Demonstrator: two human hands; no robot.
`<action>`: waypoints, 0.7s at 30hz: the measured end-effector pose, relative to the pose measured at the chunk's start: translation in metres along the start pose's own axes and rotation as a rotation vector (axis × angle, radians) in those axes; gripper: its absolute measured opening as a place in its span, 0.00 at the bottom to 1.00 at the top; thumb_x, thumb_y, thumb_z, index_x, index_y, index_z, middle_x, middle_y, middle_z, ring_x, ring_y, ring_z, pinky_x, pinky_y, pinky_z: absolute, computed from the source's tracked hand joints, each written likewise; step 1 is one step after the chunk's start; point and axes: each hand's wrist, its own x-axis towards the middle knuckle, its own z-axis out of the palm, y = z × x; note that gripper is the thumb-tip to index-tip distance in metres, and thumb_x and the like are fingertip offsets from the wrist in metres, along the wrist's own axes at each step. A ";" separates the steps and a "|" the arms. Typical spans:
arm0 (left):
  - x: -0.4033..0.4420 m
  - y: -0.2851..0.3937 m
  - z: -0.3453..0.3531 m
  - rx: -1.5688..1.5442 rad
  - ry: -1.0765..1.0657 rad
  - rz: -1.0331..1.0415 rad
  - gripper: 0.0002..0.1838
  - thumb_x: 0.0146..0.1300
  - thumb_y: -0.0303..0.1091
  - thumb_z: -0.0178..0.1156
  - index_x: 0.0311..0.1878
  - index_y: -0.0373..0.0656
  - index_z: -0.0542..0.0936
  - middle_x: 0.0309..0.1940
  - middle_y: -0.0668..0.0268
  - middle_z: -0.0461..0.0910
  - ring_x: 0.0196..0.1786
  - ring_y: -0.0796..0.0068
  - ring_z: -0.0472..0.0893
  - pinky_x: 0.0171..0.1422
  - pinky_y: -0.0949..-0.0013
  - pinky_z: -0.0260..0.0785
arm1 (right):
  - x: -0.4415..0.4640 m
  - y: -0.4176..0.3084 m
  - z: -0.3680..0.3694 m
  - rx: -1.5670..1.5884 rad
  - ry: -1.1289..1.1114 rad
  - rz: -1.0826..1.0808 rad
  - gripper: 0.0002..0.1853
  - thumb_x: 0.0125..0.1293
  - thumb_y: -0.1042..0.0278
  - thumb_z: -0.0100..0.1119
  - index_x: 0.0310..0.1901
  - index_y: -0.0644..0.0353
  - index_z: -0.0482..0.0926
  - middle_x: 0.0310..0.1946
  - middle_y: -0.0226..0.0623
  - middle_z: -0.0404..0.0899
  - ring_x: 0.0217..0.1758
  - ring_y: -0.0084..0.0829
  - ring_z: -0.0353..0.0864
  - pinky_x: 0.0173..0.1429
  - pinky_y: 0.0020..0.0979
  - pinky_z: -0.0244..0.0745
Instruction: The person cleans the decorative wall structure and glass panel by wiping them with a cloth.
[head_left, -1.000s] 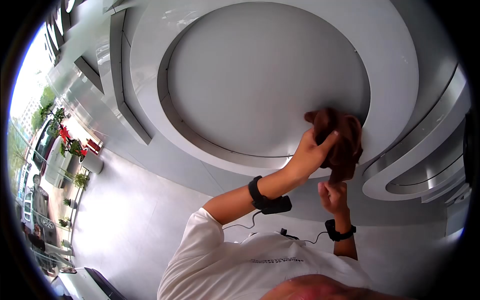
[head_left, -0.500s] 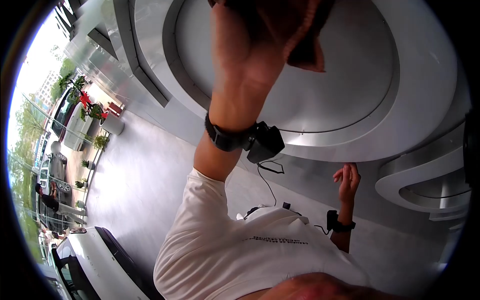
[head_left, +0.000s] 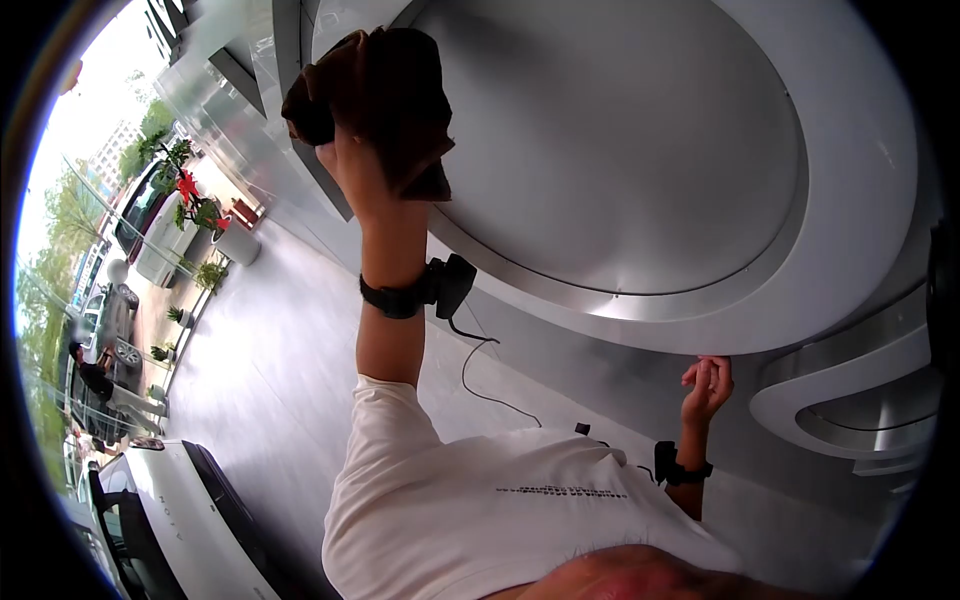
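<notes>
My left hand point(head_left: 365, 180) is closed around a dark brown cloth point(head_left: 385, 100), which hides most of its fingers. The arm is stretched forward, and the cloth lies over the left part of a pale rim point(head_left: 850, 200) around a large grey oval panel point(head_left: 620, 150). Whether the cloth presses on the surface, I cannot tell. On the right, my right hand point(head_left: 708, 385) is just below the rim's lower edge, its fingers loosely bent and a little apart. Nothing shows in it. Both wrists carry black straps; the left one bears a black box point(head_left: 457, 285) with a cable.
A smaller curved silver form point(head_left: 850, 400) stands at the right. A white car point(head_left: 190, 520) is at lower left on the shiny floor point(head_left: 290, 330). Potted plants point(head_left: 237, 240) line the glass, with parked cars and a person point(head_left: 100, 380) beyond it.
My left hand has swung left with the cloth, and more of the oval panel shows. The view has shifted slightly. My right hand stays close to the rim's lower edge.
</notes>
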 end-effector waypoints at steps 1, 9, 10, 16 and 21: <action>0.003 -0.002 -0.006 0.102 0.057 0.155 0.16 0.71 0.33 0.55 0.57 0.35 0.73 0.48 0.58 0.81 0.42 0.66 0.84 0.43 0.71 0.81 | 0.000 -0.001 0.000 0.003 0.092 -0.079 0.06 0.71 0.73 0.49 0.40 0.68 0.73 0.24 0.35 0.73 0.21 0.22 0.70 0.27 0.23 0.65; 0.098 0.000 -0.065 1.109 0.101 1.067 0.18 0.56 0.30 0.68 0.48 0.34 0.78 0.45 0.56 0.82 0.48 0.59 0.82 0.56 0.61 0.73 | 0.033 -0.040 0.008 -0.453 0.315 -0.665 0.16 0.69 0.74 0.52 0.55 0.68 0.63 0.49 0.45 0.65 0.44 0.29 0.69 0.46 0.29 0.66; 0.100 0.000 -0.074 1.165 0.170 1.019 0.20 0.52 0.32 0.71 0.48 0.35 0.78 0.44 0.55 0.81 0.48 0.57 0.81 0.56 0.60 0.72 | 0.035 -0.042 0.009 -0.405 0.326 -0.630 0.19 0.68 0.75 0.53 0.58 0.66 0.62 0.53 0.45 0.64 0.47 0.30 0.67 0.48 0.30 0.65; 0.089 -0.022 -0.134 1.137 0.213 0.707 0.15 0.59 0.30 0.63 0.47 0.34 0.75 0.44 0.58 0.77 0.50 0.59 0.77 0.57 0.59 0.69 | 0.025 -0.029 0.011 -0.299 0.321 -0.479 0.26 0.69 0.76 0.53 0.65 0.63 0.56 0.59 0.47 0.61 0.52 0.33 0.66 0.53 0.33 0.65; 0.095 -0.030 -0.072 0.818 0.450 0.580 0.08 0.64 0.24 0.55 0.45 0.33 0.71 0.45 0.59 0.71 0.52 0.62 0.72 0.60 0.60 0.64 | 0.029 -0.032 0.015 -0.282 0.285 -0.485 0.28 0.69 0.77 0.52 0.67 0.63 0.52 0.61 0.50 0.59 0.55 0.35 0.67 0.55 0.35 0.66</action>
